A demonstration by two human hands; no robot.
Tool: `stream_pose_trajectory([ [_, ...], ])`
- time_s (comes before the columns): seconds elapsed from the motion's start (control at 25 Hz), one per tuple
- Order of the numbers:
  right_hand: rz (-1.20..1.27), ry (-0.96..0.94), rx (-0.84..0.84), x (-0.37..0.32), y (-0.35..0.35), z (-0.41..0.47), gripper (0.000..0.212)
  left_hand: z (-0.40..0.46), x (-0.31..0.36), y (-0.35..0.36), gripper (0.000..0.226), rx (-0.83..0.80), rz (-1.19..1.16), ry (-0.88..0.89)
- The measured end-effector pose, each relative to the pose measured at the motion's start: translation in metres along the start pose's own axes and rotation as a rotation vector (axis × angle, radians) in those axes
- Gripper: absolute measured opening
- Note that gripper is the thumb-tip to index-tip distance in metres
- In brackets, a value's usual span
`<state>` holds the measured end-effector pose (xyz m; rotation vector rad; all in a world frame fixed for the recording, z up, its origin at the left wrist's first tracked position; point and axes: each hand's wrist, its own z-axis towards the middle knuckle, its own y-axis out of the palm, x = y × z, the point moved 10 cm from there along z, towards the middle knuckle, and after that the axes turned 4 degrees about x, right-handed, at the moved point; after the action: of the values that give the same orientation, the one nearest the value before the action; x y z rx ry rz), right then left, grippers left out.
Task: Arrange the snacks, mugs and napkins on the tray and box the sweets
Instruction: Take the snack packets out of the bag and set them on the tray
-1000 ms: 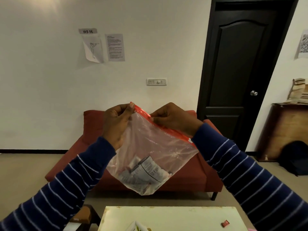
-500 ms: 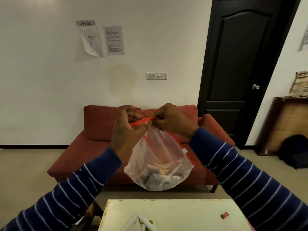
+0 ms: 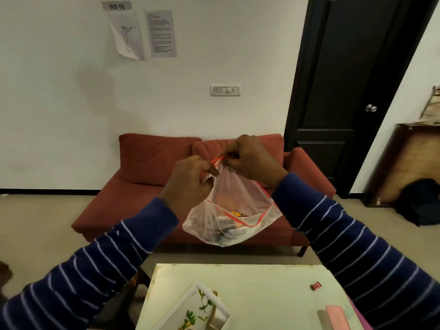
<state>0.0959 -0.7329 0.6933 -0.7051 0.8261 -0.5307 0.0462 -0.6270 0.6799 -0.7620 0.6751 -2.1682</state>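
- Clear plastic zip bag with a red seal strip point(image 3: 234, 210) held up in the air over the far edge of the pale worktop point(image 3: 262, 289), red sofa point(image 3: 152, 160) behind.
- Left hand point(image 3: 190, 184) fingers pinched shut on one side of the red strip.
- Right hand point(image 3: 250, 158) fingers pinched tight on the other side, a bit higher.
- Wrapped bits slumped at the bag's bottom, too blurry to name.
- White floral-print tray point(image 3: 202, 308) sitting at the near worktop edge.
- Small red wrapped sweet point(image 3: 316, 286) lying alone on the right of the worktop.

Dim, soft shadows on wall point(image 3: 71, 103), wide-angle warp at edges.
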Motion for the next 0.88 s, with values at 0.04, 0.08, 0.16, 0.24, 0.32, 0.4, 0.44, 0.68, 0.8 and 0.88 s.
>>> stream_pose_trajectory([
  [0.04,-0.007,-0.002,-0.014,0.003,0.004,-0.001,0.011,-0.001,-0.001,0.009,0.028,-0.074,0.036,-0.011],
  [0.08,-0.019,-0.010,-0.024,0.005,0.007,-0.003,0.011,-0.003,-0.004,0.017,0.036,-0.142,0.057,-0.028],
  [0.16,-0.043,-0.032,-0.005,0.010,0.011,-0.008,0.010,-0.002,-0.009,0.026,0.039,-0.197,0.068,-0.075],
  [0.24,-0.057,-0.052,0.089,0.012,0.010,-0.017,0.010,0.000,-0.015,0.027,0.037,-0.184,0.059,-0.141],
  [0.32,-0.095,-0.109,0.197,0.007,0.009,-0.033,0.015,-0.002,-0.016,0.032,0.032,-0.217,0.070,-0.171],
  [0.4,-0.098,-0.260,0.208,-0.009,0.022,-0.052,0.009,-0.010,-0.012,0.041,0.021,-0.272,0.098,-0.139],
  [0.44,-0.070,-0.315,0.153,-0.014,0.033,-0.060,0.006,-0.014,-0.011,0.045,0.019,-0.294,0.112,-0.126],
  [0.68,-0.231,-0.216,-0.374,0.026,0.127,-0.086,0.012,-0.038,-0.015,0.062,0.047,-0.380,0.072,-0.183],
  [0.8,-0.226,0.001,-0.722,0.059,0.178,-0.108,0.029,-0.047,-0.007,0.068,0.048,-0.396,0.042,-0.162],
  [0.88,-0.078,0.044,-0.434,0.051,0.163,-0.087,0.018,-0.052,-0.006,0.069,0.048,-0.409,0.029,-0.167],
])
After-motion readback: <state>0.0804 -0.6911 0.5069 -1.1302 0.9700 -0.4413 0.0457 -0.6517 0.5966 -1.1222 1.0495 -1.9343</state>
